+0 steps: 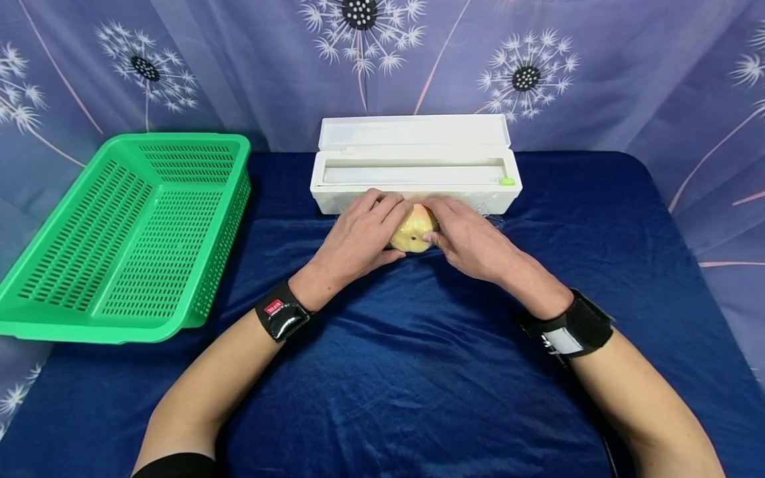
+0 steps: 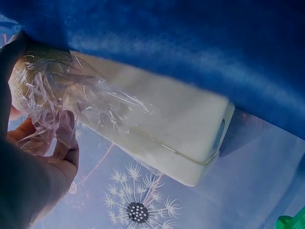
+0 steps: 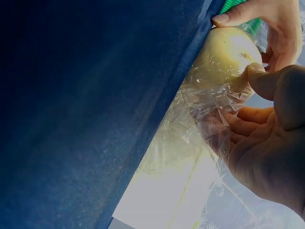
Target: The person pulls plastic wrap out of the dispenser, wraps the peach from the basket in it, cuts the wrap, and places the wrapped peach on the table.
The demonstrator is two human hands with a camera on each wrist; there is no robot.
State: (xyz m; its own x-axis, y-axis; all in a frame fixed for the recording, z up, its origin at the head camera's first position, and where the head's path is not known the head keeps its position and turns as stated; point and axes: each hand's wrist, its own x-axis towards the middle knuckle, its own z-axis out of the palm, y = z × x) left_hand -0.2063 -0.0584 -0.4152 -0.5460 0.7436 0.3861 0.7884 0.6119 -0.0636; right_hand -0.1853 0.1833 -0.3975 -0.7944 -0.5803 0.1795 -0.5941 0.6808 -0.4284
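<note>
A yellow apple [image 1: 412,229] with a reddish blush sits between the two hands, just in front of the white box. Clear cling film [image 2: 52,90] is bunched and crinkled around it, with a loose part stretching along the box front. My left hand [image 1: 366,234] holds the apple from the left, fingers over its far side and thumb low at the near edge. From the right, my right hand [image 1: 469,238] grips it, thumb pressed beside the dimple. In the right wrist view, this hand's fingers [image 3: 243,124] are curled among the film folds.
The white cling film box [image 1: 415,176] stands at the back with its lid up, a roll inside and a green slider [image 1: 507,181] at its right. A green basket [image 1: 200,265] is on the left. Blue cloth [image 1: 406,372] covers the table; a dandelion-print curtain [image 1: 251,60] hangs behind.
</note>
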